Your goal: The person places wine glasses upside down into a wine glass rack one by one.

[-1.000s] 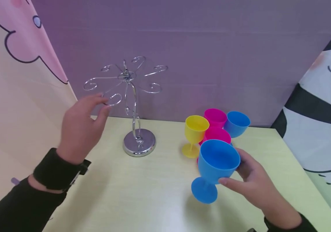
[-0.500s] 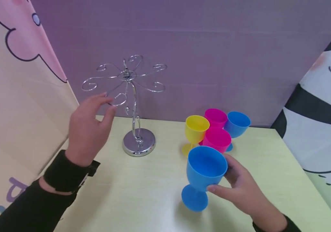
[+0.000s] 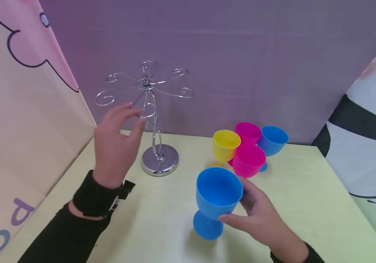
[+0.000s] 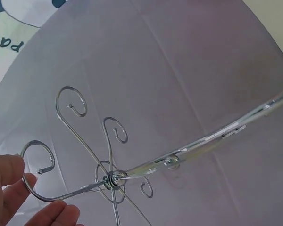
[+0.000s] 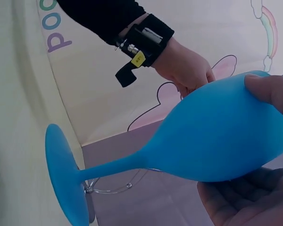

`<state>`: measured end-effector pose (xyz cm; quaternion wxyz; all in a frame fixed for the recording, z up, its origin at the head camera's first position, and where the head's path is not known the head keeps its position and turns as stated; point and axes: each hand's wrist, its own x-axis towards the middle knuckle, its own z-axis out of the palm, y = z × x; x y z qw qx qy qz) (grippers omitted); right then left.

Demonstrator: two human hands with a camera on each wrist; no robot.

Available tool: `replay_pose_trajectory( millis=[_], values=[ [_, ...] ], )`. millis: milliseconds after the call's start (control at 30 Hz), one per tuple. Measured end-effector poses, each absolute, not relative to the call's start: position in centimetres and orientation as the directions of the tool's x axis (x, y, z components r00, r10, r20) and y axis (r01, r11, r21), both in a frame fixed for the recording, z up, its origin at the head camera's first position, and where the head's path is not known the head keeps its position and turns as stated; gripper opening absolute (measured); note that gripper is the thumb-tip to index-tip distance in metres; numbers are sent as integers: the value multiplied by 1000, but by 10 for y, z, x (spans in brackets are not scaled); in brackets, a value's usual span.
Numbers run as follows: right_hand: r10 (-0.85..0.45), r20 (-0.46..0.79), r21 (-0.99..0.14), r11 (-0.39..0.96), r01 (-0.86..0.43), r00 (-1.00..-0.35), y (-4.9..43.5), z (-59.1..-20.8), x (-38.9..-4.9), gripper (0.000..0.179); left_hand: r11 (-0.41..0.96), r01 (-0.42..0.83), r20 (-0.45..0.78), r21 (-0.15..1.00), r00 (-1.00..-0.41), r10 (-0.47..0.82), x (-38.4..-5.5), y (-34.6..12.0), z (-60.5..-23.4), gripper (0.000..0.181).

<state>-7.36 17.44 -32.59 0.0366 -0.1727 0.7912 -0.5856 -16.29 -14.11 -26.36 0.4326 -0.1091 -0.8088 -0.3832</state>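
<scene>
A chrome wire rack (image 3: 155,124) with a round base and several scrolled arms stands at the back left. My left hand (image 3: 117,146) pinches the curled tip of its nearest arm. In the left wrist view, thumb and fingers meet that curl (image 4: 33,190), and the other arms fan out from the hub. My right hand (image 3: 263,215) holds a blue plastic goblet (image 3: 215,204) by its bowl, tilted, with the thumb on the near side. In the right wrist view, the goblet's stem (image 5: 113,167) and foot are free of the hand, and the bowl covers part of my left hand.
Behind the held goblet stand a yellow goblet (image 3: 225,145), two pink goblets (image 3: 249,160) and another blue goblet (image 3: 273,140), close together. A purple backdrop (image 3: 224,73) rises along the table's (image 3: 306,204) back edge, with a cream panel (image 3: 36,120) on the left.
My left hand has moved right with the wire tip, and the rack's arms have turned about the pole. My right hand has carried the blue goblet left, away from the other goblets.
</scene>
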Motion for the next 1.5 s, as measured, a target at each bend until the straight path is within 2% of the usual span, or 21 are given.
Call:
replay_pose_trajectory(
  millis=[200,333,567,800,900,1000,1067,1200,1300,1400,1500],
  values=[
    [-323,151,-950,213,-227,-934,165,-327,-76,73,658,492,755,570,-629,-185,-161,-136,-263,27],
    [-317,149,-953,208,-222,-937,161,-329,-77,71,642,465,724,610,-657,-212,-155,-134,-264,37],
    [-291,141,-953,219,-209,-946,161,-328,-74,71,559,569,774,603,-589,-235,-129,-122,-272,41],
    [-231,144,-963,193,-190,-962,161,-316,-70,70,495,588,734,640,-659,-166,-94,-98,-285,41],
    [-164,60,-983,162,-87,-985,160,-307,-65,69,432,594,701,678,-699,-139,-85,-90,-289,37],
    [-76,-17,-994,113,9,-997,158,-296,-58,69,364,576,649,732,-752,-114,-79,-84,-292,33],
    [-30,-30,-997,72,28,-999,155,-290,-56,69,317,557,612,768,-784,-106,-76,-82,-293,31],
    [-10,58,-997,-51,-58,-998,150,-285,-56,64,179,541,560,822,-824,-85,-77,-81,-299,26],
    [-21,136,-969,-211,-129,-991,149,-287,-58,62,101,511,518,854,-853,-66,-81,-80,-306,24],
    [-5,196,-924,-337,-183,-981,150,-289,-59,65,107,483,489,869,-871,-42,-88,-77,-313,24],
    [38,198,-890,-411,-196,-979,151,-290,-57,67,163,466,473,870,-881,-6,-97,-70,-321,24]
  ],
)
